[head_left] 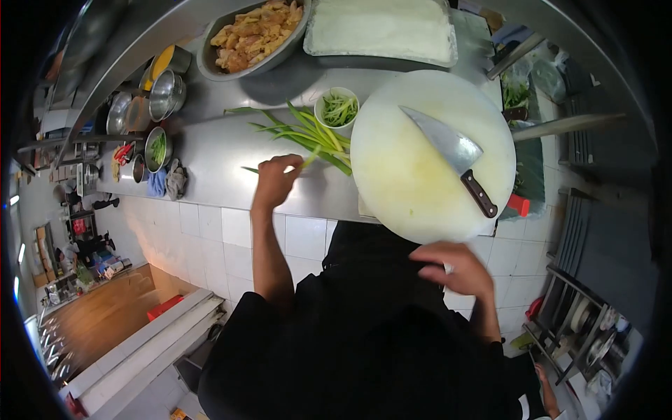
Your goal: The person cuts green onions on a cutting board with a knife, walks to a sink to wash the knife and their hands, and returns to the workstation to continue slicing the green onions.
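My left hand (275, 183) is closed over the steel counter, its fingertips pinching a spring onion stalk (312, 155). A green tip shows on the hand's other side. Beside it lies a loose bunch of spring onions (308, 131), its right ends close to the round white cutting board (381, 147). On that board rests a kitchen knife (448, 143), its wide blade pointing up and left and its dark handle toward the lower right. My right hand (455, 269) hovers just below the board's near edge, holding nothing, fingers apart and slightly blurred.
A small white bowl of cut spring onion (339, 110) stands against the board's left side. Behind are a basin of raw meat pieces (257, 35) and a tray of white powder (381, 31). Metal bowls (166, 94) and cloths (168, 180) sit at left. A shelf post (567, 126) juts in at right.
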Available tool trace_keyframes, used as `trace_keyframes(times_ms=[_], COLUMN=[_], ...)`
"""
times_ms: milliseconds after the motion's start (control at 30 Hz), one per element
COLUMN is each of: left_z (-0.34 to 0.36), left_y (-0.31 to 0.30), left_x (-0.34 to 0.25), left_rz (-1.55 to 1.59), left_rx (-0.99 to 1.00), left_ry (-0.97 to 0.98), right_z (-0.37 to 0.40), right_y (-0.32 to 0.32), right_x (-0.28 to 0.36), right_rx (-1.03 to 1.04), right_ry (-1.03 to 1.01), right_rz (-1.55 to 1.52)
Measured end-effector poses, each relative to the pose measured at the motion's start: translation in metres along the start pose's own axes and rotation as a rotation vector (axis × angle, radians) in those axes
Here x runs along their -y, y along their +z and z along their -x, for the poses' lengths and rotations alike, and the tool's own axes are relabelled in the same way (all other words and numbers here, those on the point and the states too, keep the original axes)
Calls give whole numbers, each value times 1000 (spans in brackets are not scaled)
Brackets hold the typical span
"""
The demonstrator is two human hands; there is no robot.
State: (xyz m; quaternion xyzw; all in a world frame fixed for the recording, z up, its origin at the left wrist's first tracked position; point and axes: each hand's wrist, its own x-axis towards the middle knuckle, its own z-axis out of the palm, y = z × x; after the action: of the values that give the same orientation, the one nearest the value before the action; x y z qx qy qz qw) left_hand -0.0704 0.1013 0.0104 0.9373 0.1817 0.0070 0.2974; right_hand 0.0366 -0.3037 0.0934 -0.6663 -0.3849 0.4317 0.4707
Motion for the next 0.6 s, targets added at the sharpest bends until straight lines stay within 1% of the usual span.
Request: trace_keyframes(times_ms=[67, 100, 133, 200, 233, 300, 333, 400, 433, 467, 500, 533, 567, 600], left_z=[9, 9, 6, -2, -8, -19, -23, -28, -30, -32, -35, -38, -41, -42], left_y=[-23, -32, -40, -45, -37, -23, -18, -20, -21, -23, -23, -24, -25, -27], left_x=[-14, -20, -27, -52, -60, -91, -110, -137, -141, -144, -145, -145, -142, -140], left_rz=[285, 309, 354, 369, 363, 318, 303, 228, 230, 256, 282, 283, 260, 237], left_rx=[-54, -72, -64, -26, -12, 24, 76, 190, 193, 122, 51, 62, 44, 22], left_ry=[-145, -103, -113, -157, -35, 235, 273, 194, 193, 170, 153, 162, 180, 198], right_z=[15, 15, 12, -3, -13, -28, -31, -40, -40, -40, -44, -49, -57, -66], right_y=[-25, -35, -45, -48, -48, -41, -37, -29, -21, -8, 6, 20, 29, 35], right_x=[5, 7, 6, -6, -20, -43, -39, -29, -29, -31, -33, -36, -39, -42], right_rx=[-463, -610, -754, -821, -827, -762, -767, -789, -692, -601, -515, -430, -438, -400], right_ry=[13, 43, 76, 89, 96, 75, 83, 4, -61, -121, -133, -144, -132, -154], right_rz=[192, 428, 670, 794, 802, 1032, 1034, 1047, 1006, 960, 882, 803, 803, 819])
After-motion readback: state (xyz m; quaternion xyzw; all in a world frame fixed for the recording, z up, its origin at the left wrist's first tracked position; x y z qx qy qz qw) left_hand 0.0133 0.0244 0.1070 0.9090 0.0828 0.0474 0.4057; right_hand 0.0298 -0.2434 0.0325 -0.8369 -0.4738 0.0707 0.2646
